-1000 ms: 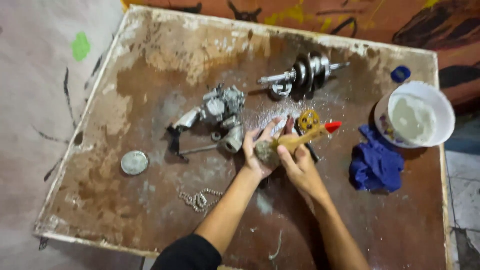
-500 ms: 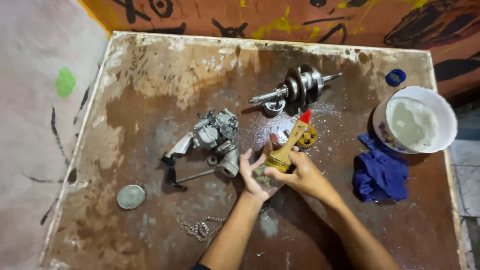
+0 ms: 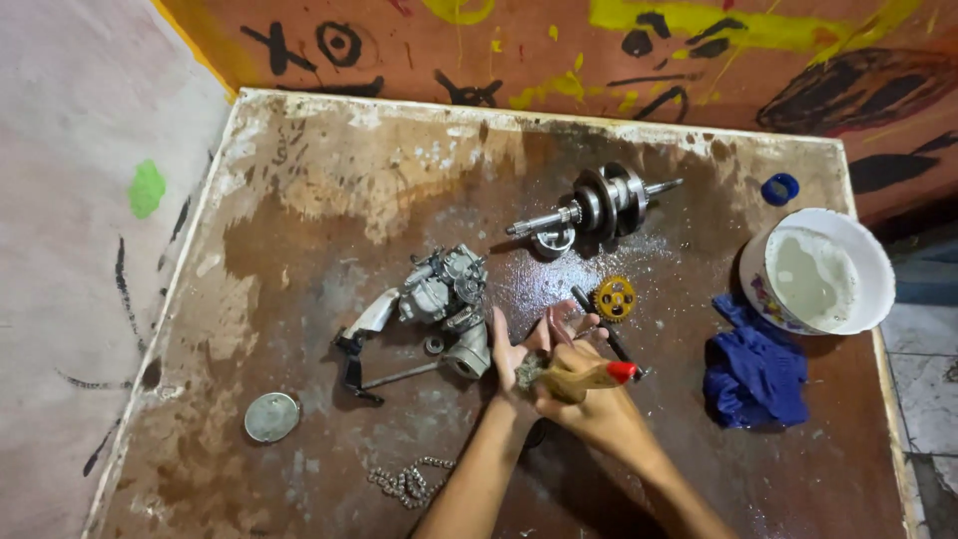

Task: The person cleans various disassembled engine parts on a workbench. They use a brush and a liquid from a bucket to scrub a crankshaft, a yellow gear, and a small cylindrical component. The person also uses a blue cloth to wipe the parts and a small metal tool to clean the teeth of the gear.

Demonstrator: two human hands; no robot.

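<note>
**Brush worked over a small part on the stained table**

The paintbrush, wooden-handled with a red tip, lies nearly level in the right hand, whose fingers are wrapped tight around the handle. Its bristles press into the palm of the left hand, which is cupped with fingers spread; whatever small piece sits in it is too hidden to make out. Just beyond the brush lies a yellow gear with a dark rod beside it. Left of the brush sits a carburetor; farther back, a crankshaft. Right of the brush lie a blue rag and a white bucket. Nearer the person than the brush, a chain and a round metal lid rest on the table.
</note>
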